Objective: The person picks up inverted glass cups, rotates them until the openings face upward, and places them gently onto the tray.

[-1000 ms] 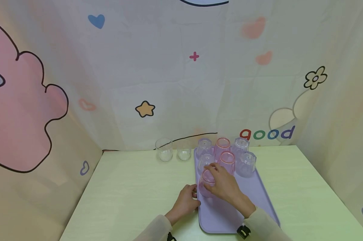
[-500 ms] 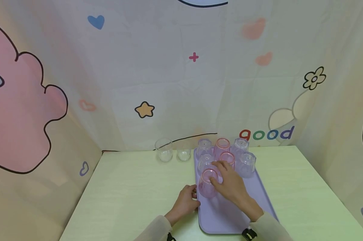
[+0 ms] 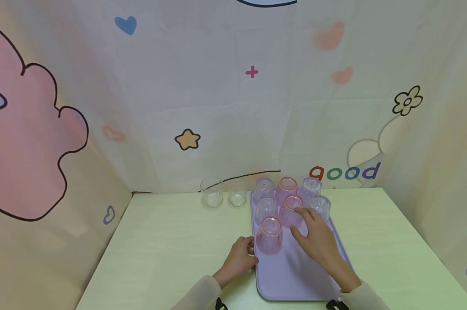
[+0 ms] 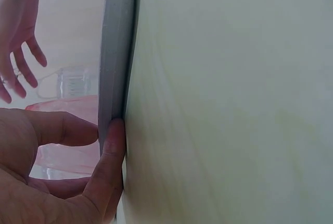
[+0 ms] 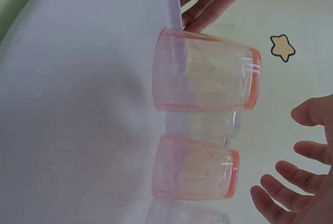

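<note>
A pink clear cup (image 3: 269,239) stands upside down on the purple tray (image 3: 285,282), near its left edge. My left hand (image 3: 238,258) grips that edge between thumb and fingers; in the left wrist view the fingers (image 4: 106,164) lie along the tray's rim. Above the tray, right of the pink cup, my right hand (image 3: 319,237) has its fingers spread and holds nothing. The right wrist view shows a gap between those fingers (image 5: 294,169) and the pink cups. Behind the hand are a second pink cup (image 3: 290,212) and a clear cup (image 3: 322,206), partly hidden.
More upturned cups stand at the tray's far end, among them a pink one (image 3: 287,187) and a clear one (image 3: 264,188). Two clear glasses, a larger glass (image 3: 212,196) and a smaller glass (image 3: 238,197), stand on the table left of the tray, near the back curtain.
My right hand has let go of the front pink cup and moved right, away from it, with its fingers spreading. The left hand stays at the tray's edge.
</note>
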Motion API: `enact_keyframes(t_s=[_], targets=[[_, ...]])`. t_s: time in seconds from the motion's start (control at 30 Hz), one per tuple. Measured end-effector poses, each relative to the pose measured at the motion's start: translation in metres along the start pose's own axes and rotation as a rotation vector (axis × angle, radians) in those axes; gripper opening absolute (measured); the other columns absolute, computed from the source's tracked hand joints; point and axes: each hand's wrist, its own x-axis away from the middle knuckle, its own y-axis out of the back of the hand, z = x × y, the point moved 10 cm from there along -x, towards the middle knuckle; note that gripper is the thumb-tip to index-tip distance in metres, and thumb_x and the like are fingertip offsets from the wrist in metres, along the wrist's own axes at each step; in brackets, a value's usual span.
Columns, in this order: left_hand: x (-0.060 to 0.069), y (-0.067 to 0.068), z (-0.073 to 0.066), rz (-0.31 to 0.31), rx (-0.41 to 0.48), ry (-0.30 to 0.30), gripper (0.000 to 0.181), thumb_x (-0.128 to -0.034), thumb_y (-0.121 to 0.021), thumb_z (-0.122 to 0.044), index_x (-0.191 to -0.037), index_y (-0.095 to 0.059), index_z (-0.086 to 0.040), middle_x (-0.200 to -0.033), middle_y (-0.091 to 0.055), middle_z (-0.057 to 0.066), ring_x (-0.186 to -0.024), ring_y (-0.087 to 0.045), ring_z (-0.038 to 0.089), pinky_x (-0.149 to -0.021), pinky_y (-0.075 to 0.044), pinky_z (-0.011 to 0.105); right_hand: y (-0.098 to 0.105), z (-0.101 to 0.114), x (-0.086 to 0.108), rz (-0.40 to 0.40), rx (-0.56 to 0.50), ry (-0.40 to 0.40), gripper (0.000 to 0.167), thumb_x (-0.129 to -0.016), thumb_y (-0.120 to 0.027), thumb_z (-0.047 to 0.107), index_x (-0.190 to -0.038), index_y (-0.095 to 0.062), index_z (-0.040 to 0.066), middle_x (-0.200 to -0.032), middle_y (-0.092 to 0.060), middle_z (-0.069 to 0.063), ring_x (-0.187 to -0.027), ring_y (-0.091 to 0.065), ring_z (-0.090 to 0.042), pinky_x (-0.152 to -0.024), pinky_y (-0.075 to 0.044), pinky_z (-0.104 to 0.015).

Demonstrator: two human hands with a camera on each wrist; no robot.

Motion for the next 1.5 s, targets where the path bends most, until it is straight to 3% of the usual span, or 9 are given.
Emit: enact_keyframes(t_s=[0.37,0.67,0.97,1.13,1.5], targets=[[0.001,0.001,-0.002,0.0,0.017,0.003,0.06,-0.0644,-0.065,0.006,-0.124,-0.058,0.009,-0.1,-0.056,0.013,-0.087,-0.062,0.019,-0.063,-0.051,0.017,0.011,-0.035,0.011,0.08,0.04,-0.143,0.048,-0.085,-0.07,0.021,-0.129,-0.058,0.006,-0.127,-0.06,-0.019,-0.106,-0.063,-0.039,-0.078,-0.055,-0.056],[0.001,0.002,-0.006,0.002,0.041,0.012,0.062,-0.0645,-0.066,0.008,-0.125,-0.055,0.012,-0.101,-0.056,0.015,-0.088,-0.063,0.022,-0.062,-0.053,0.018,0.015,-0.059,0.022,0.098,0.053,-0.196,0.047,-0.086,-0.069,0.021,-0.129,-0.058,0.006,-0.125,-0.06,-0.019,-0.104,-0.064,-0.037,-0.072,-0.053,-0.054],[0.002,0.002,-0.004,0.007,0.038,0.011,0.062,-0.0644,-0.065,0.007,-0.125,-0.055,0.013,-0.1,-0.055,0.014,-0.087,-0.063,0.021,-0.06,-0.051,0.017,0.012,-0.089,0.036,0.205,0.05,-0.319,0.051,-0.088,-0.068,0.026,-0.132,-0.054,0.004,-0.125,-0.059,-0.025,-0.104,-0.062,-0.042,-0.074,-0.052,-0.057],[0.002,0.001,-0.003,0.007,0.034,0.014,0.06,-0.0657,-0.065,0.006,-0.125,-0.056,0.012,-0.101,-0.055,0.014,-0.088,-0.063,0.021,-0.061,-0.052,0.016,0.011,-0.1,0.042,0.223,0.063,-0.338,0.052,-0.087,-0.067,0.025,-0.132,-0.054,0.002,-0.125,-0.058,-0.026,-0.109,-0.059,-0.047,-0.076,-0.051,-0.06],[0.002,0.002,-0.005,0.003,0.053,0.011,0.06,-0.0649,-0.065,0.009,-0.124,-0.055,0.012,-0.101,-0.055,0.015,-0.088,-0.065,0.023,-0.06,-0.053,0.018,0.009,-0.124,0.051,0.29,0.104,-0.403,0.054,-0.087,-0.063,0.023,-0.133,-0.051,-0.001,-0.126,-0.052,-0.034,-0.104,-0.058,-0.053,-0.065,-0.052,-0.055]])
